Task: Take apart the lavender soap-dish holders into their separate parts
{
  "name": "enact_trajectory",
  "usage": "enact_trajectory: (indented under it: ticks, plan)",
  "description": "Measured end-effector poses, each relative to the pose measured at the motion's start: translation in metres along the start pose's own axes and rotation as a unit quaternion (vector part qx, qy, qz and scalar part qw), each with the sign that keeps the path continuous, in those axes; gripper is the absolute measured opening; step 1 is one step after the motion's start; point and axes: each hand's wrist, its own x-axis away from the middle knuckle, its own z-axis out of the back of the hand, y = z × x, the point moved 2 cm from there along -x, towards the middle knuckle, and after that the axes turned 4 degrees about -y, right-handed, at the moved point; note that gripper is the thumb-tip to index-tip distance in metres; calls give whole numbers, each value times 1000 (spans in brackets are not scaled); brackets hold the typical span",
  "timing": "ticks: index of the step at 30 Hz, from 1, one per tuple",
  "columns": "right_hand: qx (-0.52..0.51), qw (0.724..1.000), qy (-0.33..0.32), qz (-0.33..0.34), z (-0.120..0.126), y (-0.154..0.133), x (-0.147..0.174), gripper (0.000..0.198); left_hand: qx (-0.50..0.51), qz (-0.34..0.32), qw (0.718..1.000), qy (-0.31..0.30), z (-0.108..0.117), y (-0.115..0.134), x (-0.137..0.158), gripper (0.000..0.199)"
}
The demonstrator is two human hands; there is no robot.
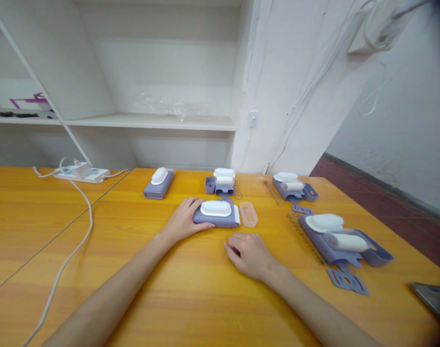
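My left hand (184, 219) grips the left end of a purple plastic case (216, 221), thumb along its near side and fingers over the far side. On top of this case lies a white bristled brush (215, 208), bristles up. A white piece (237, 215) shows at the case's right end. My right hand (249, 255) rests on the table just nearer to me, fingers curled in and nothing visible in them. Beside the case, to the right, is a small translucent plastic cup (249, 214), apart from both hands.
Similar purple sets with white brushes and rollers stand at the back (224, 180), back right (288, 185) and right (331, 236). Another case (159, 183) lies back left. Springs (306, 236) and flat purple plates (347, 281) lie near. A power strip (82, 172) trails a cable (90, 217); a phone-like object (433, 299) lies right.
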Motion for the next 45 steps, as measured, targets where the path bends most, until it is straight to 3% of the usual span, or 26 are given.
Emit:
enact_trajectory:
  ticks: [27, 36, 41, 45]
  plan:
    - [-27, 999, -2, -29, 0, 7, -3, 25, -50, 7, 999, 10, -1, 2, 2, 72]
    - [-108, 990, 63, -67, 2, 10, -2, 20, -46, -26, 998, 44, 2, 5, 4, 71]
    - [-138, 973, 157, -102, 1, 18, -1, 15, -32, -38, 997, 61, 6, 8, 7, 71]
    - [-141, 965, 188, -117, -1, 22, 0, 27, -29, -46, 995, 80, 9, 8, 9, 71]
